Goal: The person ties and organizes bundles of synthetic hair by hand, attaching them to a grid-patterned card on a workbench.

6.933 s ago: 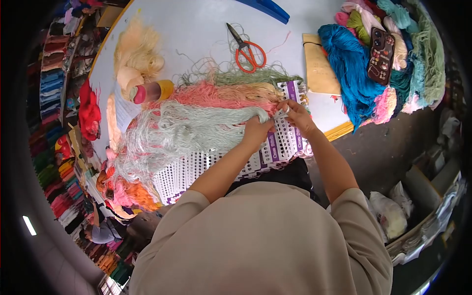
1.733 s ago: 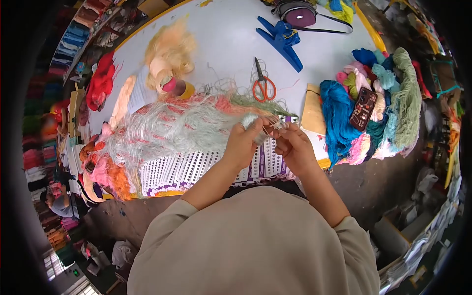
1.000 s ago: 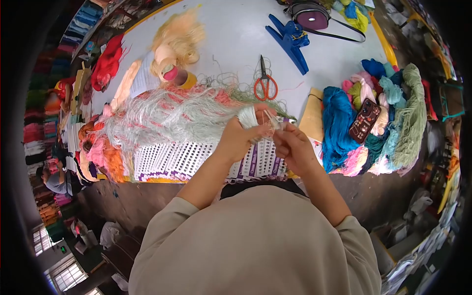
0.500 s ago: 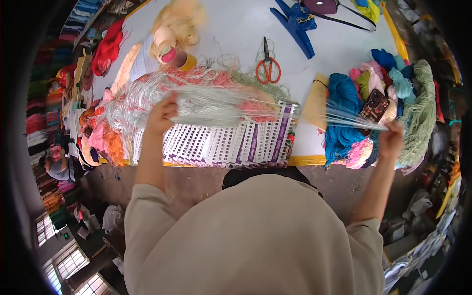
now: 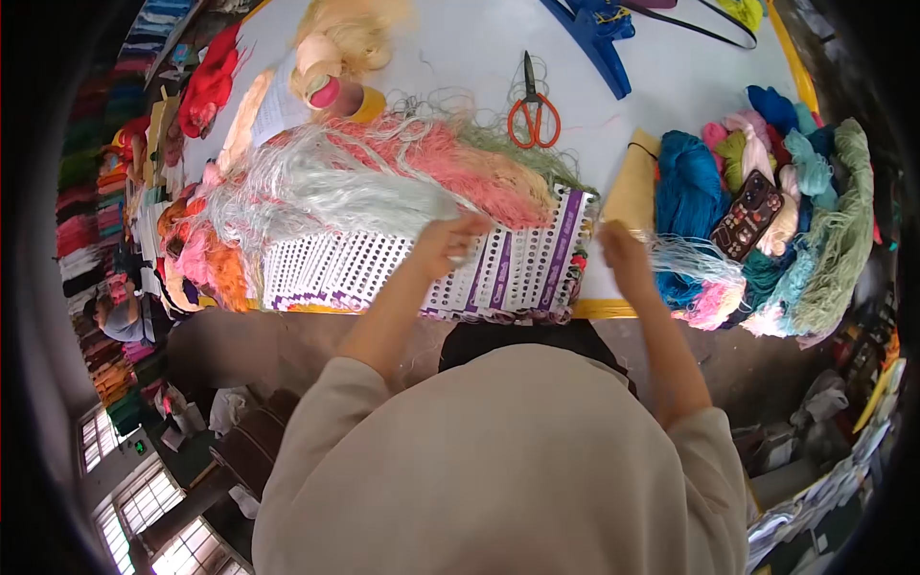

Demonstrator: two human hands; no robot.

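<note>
My left hand (image 5: 447,243) grips the end of a big pale mint-green yarn hank (image 5: 316,187) that spreads to the left over the perforated white-and-purple card (image 5: 383,273). My right hand (image 5: 623,257) is closed on a thin strand bundle of the same pale yarn (image 5: 692,257), whose loose ends fan out to the right over the blue skein. Both hands hover just above the card's right part, about a hand's width apart. Pink and peach yarn (image 5: 460,168) lies behind the card.
Orange-handled scissors (image 5: 533,105) lie on the white table (image 5: 460,48) behind the yarn. A heap of skeins (image 5: 805,220) with a phone (image 5: 751,213) on it sits at right, beside a blue skein (image 5: 685,187). A tan card (image 5: 636,187), a yellow-pink spool (image 5: 347,96) and blue clamp (image 5: 594,38) are nearby.
Half a second ago my hands were stretched wide apart, pulling strands taut; now both have come back toward the middle, the right holding a separated bundle of pale strands.
</note>
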